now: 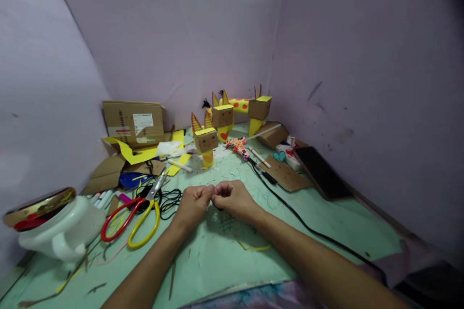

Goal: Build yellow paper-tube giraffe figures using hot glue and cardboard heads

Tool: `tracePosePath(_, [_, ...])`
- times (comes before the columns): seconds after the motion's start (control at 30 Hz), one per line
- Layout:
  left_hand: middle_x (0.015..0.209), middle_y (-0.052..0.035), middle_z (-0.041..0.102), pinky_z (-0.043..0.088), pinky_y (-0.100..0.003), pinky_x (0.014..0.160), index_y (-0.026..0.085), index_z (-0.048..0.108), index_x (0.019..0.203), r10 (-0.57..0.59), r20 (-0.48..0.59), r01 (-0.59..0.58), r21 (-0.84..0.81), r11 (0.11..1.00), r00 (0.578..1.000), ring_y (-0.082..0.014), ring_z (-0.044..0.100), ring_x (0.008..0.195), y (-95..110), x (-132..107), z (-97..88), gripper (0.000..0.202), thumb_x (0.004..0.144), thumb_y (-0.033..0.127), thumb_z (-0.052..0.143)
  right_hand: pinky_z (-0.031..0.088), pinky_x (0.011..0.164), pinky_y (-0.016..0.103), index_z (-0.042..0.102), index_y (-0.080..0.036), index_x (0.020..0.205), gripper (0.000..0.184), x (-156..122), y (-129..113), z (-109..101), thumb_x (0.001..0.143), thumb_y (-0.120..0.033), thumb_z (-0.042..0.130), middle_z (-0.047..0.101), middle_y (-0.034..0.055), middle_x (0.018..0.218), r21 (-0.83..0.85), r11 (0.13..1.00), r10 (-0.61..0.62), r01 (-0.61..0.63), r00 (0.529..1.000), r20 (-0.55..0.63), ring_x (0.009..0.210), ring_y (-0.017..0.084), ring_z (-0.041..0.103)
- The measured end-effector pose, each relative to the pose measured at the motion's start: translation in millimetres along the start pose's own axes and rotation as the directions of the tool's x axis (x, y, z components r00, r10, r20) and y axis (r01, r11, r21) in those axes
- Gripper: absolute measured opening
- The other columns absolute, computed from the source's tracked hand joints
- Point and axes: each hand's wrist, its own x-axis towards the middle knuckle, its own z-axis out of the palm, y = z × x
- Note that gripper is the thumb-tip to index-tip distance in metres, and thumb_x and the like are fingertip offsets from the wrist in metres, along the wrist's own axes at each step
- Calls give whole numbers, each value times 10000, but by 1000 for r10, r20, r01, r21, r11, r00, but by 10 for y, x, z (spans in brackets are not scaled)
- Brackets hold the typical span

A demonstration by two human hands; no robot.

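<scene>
My left hand (194, 203) and my right hand (234, 198) meet fingertip to fingertip low over the green table (326, 222). Both pinch something small and dark between them (216, 206); it looks like black thread, but most of it is hidden by the fingers. A tangle of black thread (168, 199) lies just left of my left hand. Red and yellow scissors (139, 215) lie open beside that tangle. Three cardboard animal figures with yellow tops (206, 141) (222, 117) (259, 107) stand behind my hands.
A white plastic jar with a gold lid (54, 224) lies at the left. Cardboard boxes and yellow paper scraps (134, 125) sit at the back left. A dark phone (321, 171) leans at the right wall; a black cable (308, 227) runs across the table. Markers (259, 157) lie near the figures.
</scene>
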Motion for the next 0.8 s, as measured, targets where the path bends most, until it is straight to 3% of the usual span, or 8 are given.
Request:
tracePosePath(0.4, [507, 38, 346, 235, -240, 502, 195, 358, 506, 32, 44, -33, 35, 999, 999, -113, 318, 521, -26, -6, -41, 389, 767, 480, 406, 342, 475, 194, 611, -150, 590, 76, -7, -4, -8, 596, -214, 571, 557, -28, 530, -51, 998, -33, 31, 998, -57, 486, 78, 444])
tracePosePath(0.8, [491, 49, 346, 231, -242, 509, 196, 357, 506, 75, -40, -67, 174, 982, 996, -117, 333, 526, -72, 18, -15, 349, 768, 418, 423, 350, 473, 194, 620, -149, 585, 70, 16, 15, -4, 610, -202, 583, 587, -7, 547, -101, 994, -41, 30, 993, -109, 498, 86, 465])
